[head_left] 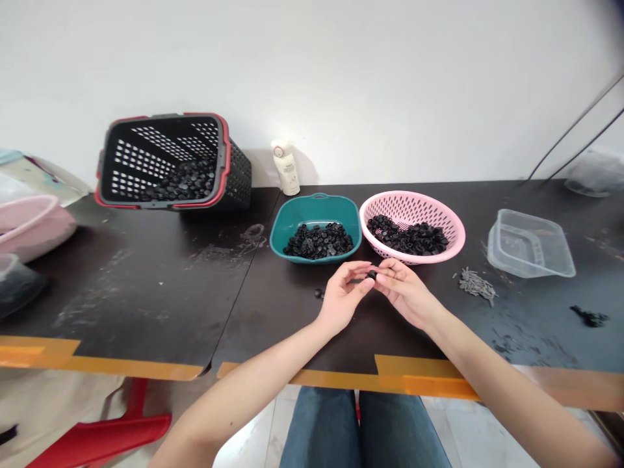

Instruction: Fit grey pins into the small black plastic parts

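Head view, looking down over a dark tabletop: the left hand [344, 297] and right hand [407, 292] meet at the middle of the table, just above its near edge. Both are mostly closed and curled inward, with the fingertips [385, 271] of each drawn together around a small black plastic part [372, 275]. That part sits between the two hands and seems pinched by both, though the fingers partly hide it and its exact shape is hard to make out.

Taking the hands as the clock's centre, a teal plastic basin [315, 209] stands at 11 o'clock, holding a heap of similar black parts [318, 242]. A pink perforated plastic colander [412, 205] sits touching it at 12 to 1 o'clock, with another heap of black parts [407, 236] inside. One loose black part [319, 294] lies on the tabletop [146, 292] at 9 o'clock.

Further out at 10 o'clock, a black perforated basket [238, 175] with a red rim lies tipped against the wall, black parts inside. A white squeeze bottle [285, 170] stands by the wall at 11 o'clock. A clear plastic tub [529, 244] sits at 2 o'clock, and a small pile of grey sticks [476, 286] lies at 3 o'clock.
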`<action>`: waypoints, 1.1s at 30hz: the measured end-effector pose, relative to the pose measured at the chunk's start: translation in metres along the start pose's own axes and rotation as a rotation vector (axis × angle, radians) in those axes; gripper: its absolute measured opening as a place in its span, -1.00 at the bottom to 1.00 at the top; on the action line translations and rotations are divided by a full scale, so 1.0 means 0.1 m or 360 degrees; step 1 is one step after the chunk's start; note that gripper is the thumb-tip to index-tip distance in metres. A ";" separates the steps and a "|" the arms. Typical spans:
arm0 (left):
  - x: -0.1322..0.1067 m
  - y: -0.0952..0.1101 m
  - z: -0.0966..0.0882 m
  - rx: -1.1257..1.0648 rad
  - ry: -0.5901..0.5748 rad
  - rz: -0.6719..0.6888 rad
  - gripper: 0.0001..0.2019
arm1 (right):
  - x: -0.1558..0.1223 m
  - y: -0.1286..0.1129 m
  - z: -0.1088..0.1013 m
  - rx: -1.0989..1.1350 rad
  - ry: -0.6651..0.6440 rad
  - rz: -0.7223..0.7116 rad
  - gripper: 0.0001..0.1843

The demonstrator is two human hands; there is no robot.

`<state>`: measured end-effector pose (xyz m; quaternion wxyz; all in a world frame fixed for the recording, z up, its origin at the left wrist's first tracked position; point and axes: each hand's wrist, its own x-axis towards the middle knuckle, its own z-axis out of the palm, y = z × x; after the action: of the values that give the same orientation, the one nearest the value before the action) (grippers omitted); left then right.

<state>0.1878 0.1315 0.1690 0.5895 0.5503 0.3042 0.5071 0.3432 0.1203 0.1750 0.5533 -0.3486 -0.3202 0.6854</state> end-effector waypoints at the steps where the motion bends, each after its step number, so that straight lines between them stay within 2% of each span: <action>1: 0.00 0.00 0.00 -0.0054 -0.0017 -0.0027 -0.72 | 0.00 0.00 0.00 0.0005 0.0006 0.0006 -0.73; 6: 0.00 -0.02 0.02 -0.0286 -0.0037 -0.0059 -0.74 | 0.00 0.00 0.01 0.0004 -0.0004 0.0048 -0.76; 11: -0.01 -0.01 0.02 -0.0134 0.0030 0.0013 -0.78 | 0.00 0.03 0.01 -0.0028 0.0019 0.0048 -0.79; 14: -0.01 0.00 0.02 -0.0080 0.0057 -0.0033 -0.79 | 0.01 0.05 0.01 -0.0078 0.0060 0.0029 -0.80; 24: -0.02 0.01 0.04 -0.0264 0.0186 -0.0233 -0.72 | -0.01 0.03 0.06 -0.0143 0.0071 0.0029 -0.86; 33: -0.04 0.01 0.02 0.0038 0.0205 -0.0045 -0.77 | -0.02 0.02 0.07 -0.0088 0.0078 -0.0005 -0.85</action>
<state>0.1886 0.1266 0.1695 0.5692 0.5192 0.3554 0.5293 0.3370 0.1172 0.1774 0.5523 -0.3800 -0.3259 0.6667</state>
